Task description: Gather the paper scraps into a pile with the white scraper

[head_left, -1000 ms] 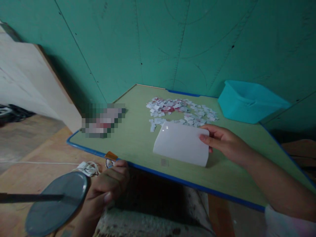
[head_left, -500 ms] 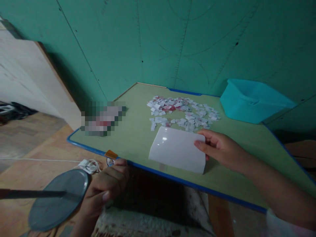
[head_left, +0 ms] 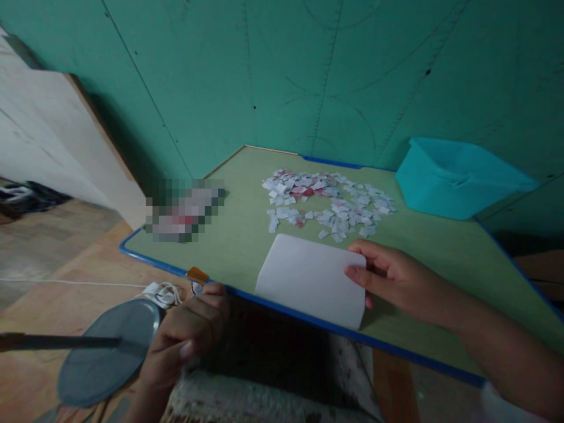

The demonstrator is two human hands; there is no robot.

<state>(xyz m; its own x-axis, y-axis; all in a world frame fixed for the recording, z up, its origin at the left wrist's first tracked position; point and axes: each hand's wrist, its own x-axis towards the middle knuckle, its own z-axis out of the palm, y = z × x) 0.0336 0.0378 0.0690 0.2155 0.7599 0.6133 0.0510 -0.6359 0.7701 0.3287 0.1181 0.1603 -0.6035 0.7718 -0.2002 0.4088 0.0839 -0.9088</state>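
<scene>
My right hand (head_left: 388,273) grips a thin, stiff white sheet with rounded corners (head_left: 312,279) by its right side, thumb on the near face and fingers behind. Tilted, the sheet is over the front of the pale green table, its lower edge close to the blue edging. Beyond it lie many small torn pieces of white and pinkish paper (head_left: 348,214), spread in a loose ring. My left hand (head_left: 189,335) is closed at the table's front edge, beside an orange-brown piece (head_left: 197,274) on the edging. Whatever its fingers may hold is hidden.
A turquoise bin (head_left: 453,182) stands at the table's back right, near the green wall (head_left: 211,76). A pixelated object (head_left: 187,214) lies at the left. On the floor are a round grey base with a pole (head_left: 106,364) and a white cable (head_left: 165,295).
My right hand has drawn the white sheet toward me and slightly left, away from the paper pieces, and its shine has gone. My left hand stays almost still.
</scene>
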